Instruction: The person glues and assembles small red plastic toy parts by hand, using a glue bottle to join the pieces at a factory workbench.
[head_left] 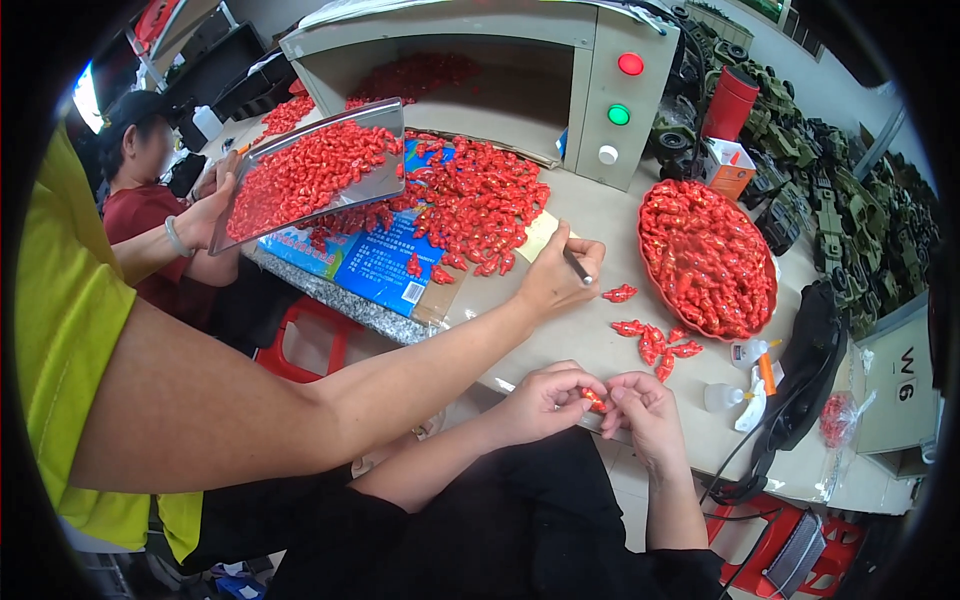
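Observation:
Close to the table's near edge, a small glossy red figurine point(594, 400) is pinched between the thumb and fingers of my left hand point(543, 404). My right hand point(646, 412) closes on its other side, fingertips pressed together at the piece. My fingers partly cover it, so its full shape is hidden. Several similar red figurines point(652, 346) lie loose on the tabletop beyond my hands. Behind them stands a round red basket point(771, 305) heaped with more of the same pieces.
A person in yellow reaches across from the left with a dark pen point(577, 266) and a clear tray point(398, 112) of red figurines. More figurines cover blue cardboard point(375, 272) before a grey machine point(615, 150). Small bottles point(722, 397) and a black bag point(808, 370) sit right.

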